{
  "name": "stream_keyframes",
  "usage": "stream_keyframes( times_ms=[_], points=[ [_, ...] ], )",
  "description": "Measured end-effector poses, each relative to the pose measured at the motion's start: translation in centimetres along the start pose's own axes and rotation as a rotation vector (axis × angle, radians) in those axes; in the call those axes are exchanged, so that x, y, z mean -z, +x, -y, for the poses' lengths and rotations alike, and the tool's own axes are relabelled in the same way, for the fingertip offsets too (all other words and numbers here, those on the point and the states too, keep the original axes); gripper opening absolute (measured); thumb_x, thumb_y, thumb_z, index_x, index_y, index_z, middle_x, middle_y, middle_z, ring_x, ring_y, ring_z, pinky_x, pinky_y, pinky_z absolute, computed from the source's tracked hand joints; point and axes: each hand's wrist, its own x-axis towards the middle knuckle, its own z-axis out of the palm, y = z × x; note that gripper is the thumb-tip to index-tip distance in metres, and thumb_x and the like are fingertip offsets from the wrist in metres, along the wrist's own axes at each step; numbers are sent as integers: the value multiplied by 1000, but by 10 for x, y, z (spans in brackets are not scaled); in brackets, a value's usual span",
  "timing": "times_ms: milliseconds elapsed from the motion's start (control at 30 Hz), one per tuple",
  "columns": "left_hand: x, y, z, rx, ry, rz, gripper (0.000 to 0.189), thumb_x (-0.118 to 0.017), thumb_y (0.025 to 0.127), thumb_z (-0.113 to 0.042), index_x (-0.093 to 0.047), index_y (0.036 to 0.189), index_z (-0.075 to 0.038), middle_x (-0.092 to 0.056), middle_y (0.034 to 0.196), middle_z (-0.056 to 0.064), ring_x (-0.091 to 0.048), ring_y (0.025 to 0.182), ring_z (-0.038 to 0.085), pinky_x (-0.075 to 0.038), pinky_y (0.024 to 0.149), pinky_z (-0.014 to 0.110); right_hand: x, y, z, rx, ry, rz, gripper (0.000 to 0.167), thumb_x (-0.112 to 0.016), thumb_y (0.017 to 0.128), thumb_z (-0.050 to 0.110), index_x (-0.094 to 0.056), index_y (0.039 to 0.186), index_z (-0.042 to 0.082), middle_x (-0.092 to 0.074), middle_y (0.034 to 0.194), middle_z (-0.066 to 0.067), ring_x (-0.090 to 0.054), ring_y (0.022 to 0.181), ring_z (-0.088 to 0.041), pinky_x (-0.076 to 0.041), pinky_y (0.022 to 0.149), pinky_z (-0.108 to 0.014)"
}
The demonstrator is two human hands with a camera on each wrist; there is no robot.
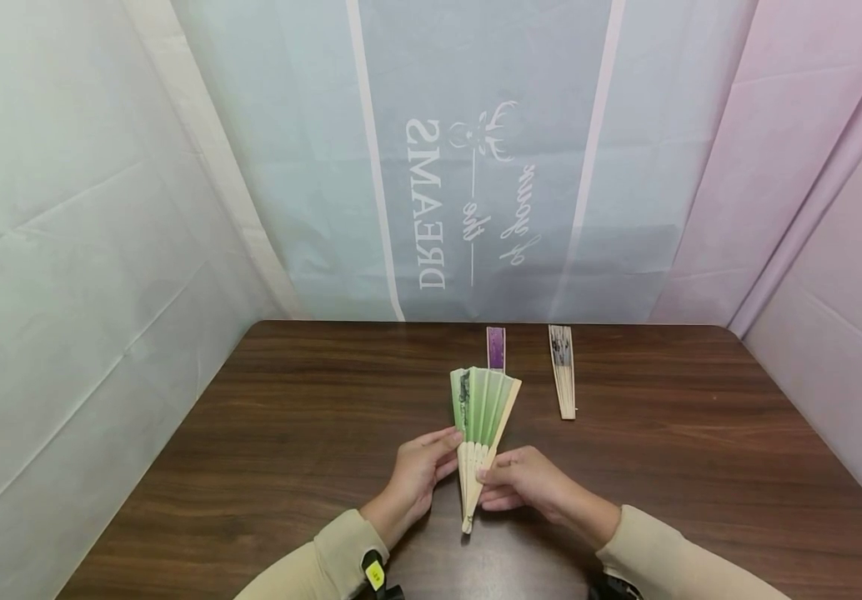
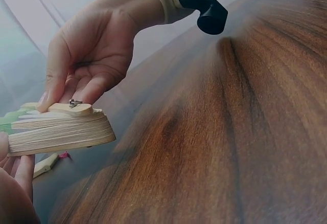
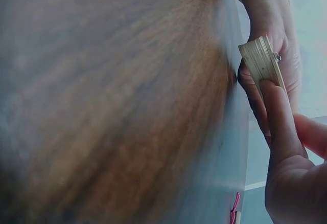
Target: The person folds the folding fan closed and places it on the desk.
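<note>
Both hands hold a folding fan (image 1: 479, 417) with a green leaf and pale wooden ribs, spread partway. My left hand (image 1: 419, 473) pinches its left edge where leaf and ribs meet. On the opposite side, my right hand (image 1: 527, 479) grips the outer rib with thumb on top. The pivot end points toward me and shows a small metal ring (image 2: 75, 102) in the left wrist view. There the ribs (image 2: 61, 132) look tightly stacked near the pivot. In the right wrist view my right hand (image 3: 294, 178) is close to the camera, partly cut off.
Beyond the green fan lies a folded purple fan (image 1: 496, 348), its lower part hidden. To its right is a folded fan with a grey patterned leaf (image 1: 562, 373). The dark wooden table (image 1: 311, 392) ends at a hanging printed cloth (image 1: 326, 208); more cloth flanks both sides.
</note>
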Motion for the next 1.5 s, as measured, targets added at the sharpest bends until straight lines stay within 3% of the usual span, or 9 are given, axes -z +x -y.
stream_keyframes(
  times_ms=[267, 533, 833, 1500],
  points=[
    [1, 0, 0, 4, 7, 14, 47, -73, 91, -18, -61, 126, 10, -73, 112, 12, -69, 95, 9, -61, 86, 25, 0, 1, 1, -6, -11, 11, 10, -63, 93, 6, -67, 88, -3, -74, 77, -7, -72, 72, -15, -65, 73, -33],
    [1, 1, 0, 0, 37, 39, 46, -73, 91, -18, -62, 126, 10, -72, 117, 14, -67, 99, 10, -61, 89, 27, 0, 3, -1, -16, -30, 15, 14, -62, 94, 6, -67, 94, -7, -75, 82, -11, -73, 75, -18, -65, 74, -36],
    [0, 1, 0, -6, 31, 44, 46, -74, 90, -15, -62, 125, 10, -71, 117, 14, -68, 99, 11, -61, 90, 28, 0, 3, 0, -2, -75, 3, 13, -63, 94, 5, -67, 90, -6, -75, 85, -21, -74, 76, -18, -65, 74, -37],
    [-1, -2, 0, -9, 93, 82, 44, -73, 90, -17, -64, 123, 10, -72, 116, 19, -70, 97, 12, -62, 88, 30, 1, 5, 7, 6, -182, -2, 24, -67, 92, 8, -69, 101, -14, -74, 88, -28, -76, 75, -22, -65, 71, -37]
  ],
)
